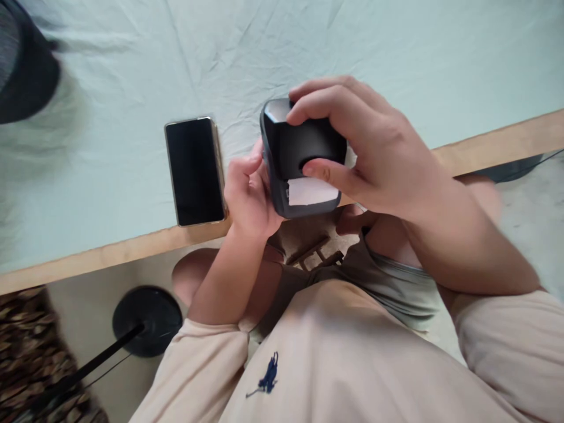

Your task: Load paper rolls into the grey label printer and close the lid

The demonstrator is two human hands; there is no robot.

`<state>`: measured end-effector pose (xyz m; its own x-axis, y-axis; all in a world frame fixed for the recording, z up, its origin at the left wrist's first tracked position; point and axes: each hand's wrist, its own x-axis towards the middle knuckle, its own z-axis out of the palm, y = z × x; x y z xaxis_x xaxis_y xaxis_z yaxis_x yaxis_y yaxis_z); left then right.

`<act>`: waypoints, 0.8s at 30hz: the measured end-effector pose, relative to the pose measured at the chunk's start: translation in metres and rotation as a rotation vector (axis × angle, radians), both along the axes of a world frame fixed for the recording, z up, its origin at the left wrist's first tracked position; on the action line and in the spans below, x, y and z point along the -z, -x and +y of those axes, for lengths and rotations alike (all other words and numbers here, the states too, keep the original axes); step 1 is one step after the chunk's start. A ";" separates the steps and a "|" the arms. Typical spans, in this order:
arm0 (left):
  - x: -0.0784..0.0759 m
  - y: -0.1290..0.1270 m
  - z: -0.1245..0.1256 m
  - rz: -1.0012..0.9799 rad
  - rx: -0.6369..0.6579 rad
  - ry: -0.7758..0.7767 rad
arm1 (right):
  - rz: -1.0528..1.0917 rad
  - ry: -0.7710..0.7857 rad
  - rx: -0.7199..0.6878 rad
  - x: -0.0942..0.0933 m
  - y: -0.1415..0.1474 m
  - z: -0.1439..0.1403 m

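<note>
A small black printer (288, 145) with rounded corners is held up over the table's near edge. A white paper strip (312, 192) lies across its lower part. My left hand (253, 197) supports it from the left side and beneath, its fingers partly hidden behind the body. From the right, my right hand (374, 138) grips the top face, with the thumb near the paper and the fingers at the upper edge. A phone (196, 170) with a dark screen lies on the cloth just left of my left hand.
A pale green cloth (132, 70) covers the table, whose wooden edge (110, 254) runs in front of me. At the upper left stands a dark rounded object (30, 70). Below the table are a round black stand base (147, 320) and a patch of brown pieces (26, 352).
</note>
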<state>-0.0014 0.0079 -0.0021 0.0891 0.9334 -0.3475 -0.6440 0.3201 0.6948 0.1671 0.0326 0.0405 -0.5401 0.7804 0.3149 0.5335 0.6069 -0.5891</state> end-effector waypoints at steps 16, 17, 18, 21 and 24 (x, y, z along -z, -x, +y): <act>0.012 -0.001 0.003 0.089 -0.120 -0.094 | -0.080 -0.117 -0.037 -0.007 -0.028 0.003; 0.011 -0.002 0.003 0.072 -0.124 -0.093 | -0.086 -0.122 -0.009 -0.007 -0.026 0.001; 0.009 -0.002 0.003 0.042 -0.112 -0.092 | -0.095 -0.136 0.034 -0.007 -0.024 0.000; 0.002 -0.002 0.003 -0.057 -0.025 -0.084 | -0.007 -0.270 0.261 -0.008 -0.015 -0.006; -0.003 -0.002 0.003 -0.080 0.049 -0.075 | 0.185 -0.299 0.357 -0.008 -0.009 -0.011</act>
